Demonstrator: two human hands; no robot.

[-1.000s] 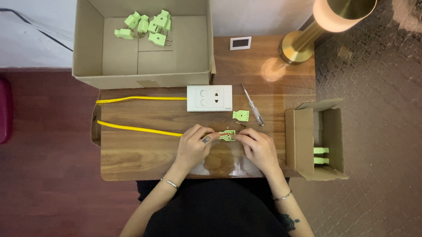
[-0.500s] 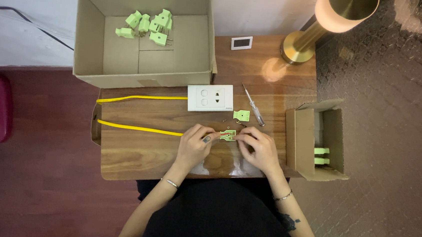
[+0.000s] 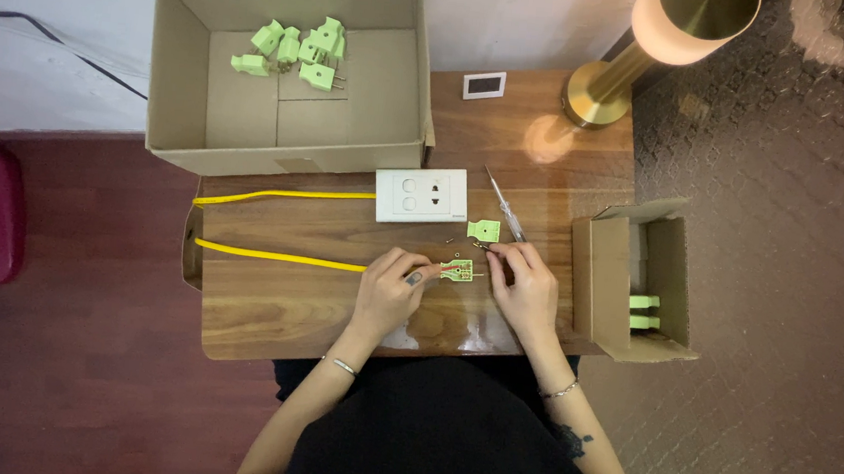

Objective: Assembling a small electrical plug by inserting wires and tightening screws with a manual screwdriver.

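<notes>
On the wooden table (image 3: 276, 301), my left hand (image 3: 390, 290) pinches the end of a yellow cable (image 3: 280, 255) where it enters an opened light-green plug half (image 3: 458, 269). My right hand (image 3: 526, 287) touches the plug half's right end with its fingertips, seemingly pinching a small part there. A second green plug piece (image 3: 484, 231) lies just above, with small screws beside it. A screwdriver (image 3: 505, 203) lies diagonally next to that piece.
A white wall socket plate (image 3: 421, 195) sits at the table's middle, wired to the yellow cable. A large cardboard box (image 3: 279, 146) behind holds several green plugs (image 3: 296, 49). A small box (image 3: 630, 273) at right holds green plugs. A brass lamp (image 3: 648, 44) and small white display (image 3: 483, 84) stand behind.
Both hands stay on the green plug half; the right hand's fingers have shifted slightly at its end. Nothing else moved.
</notes>
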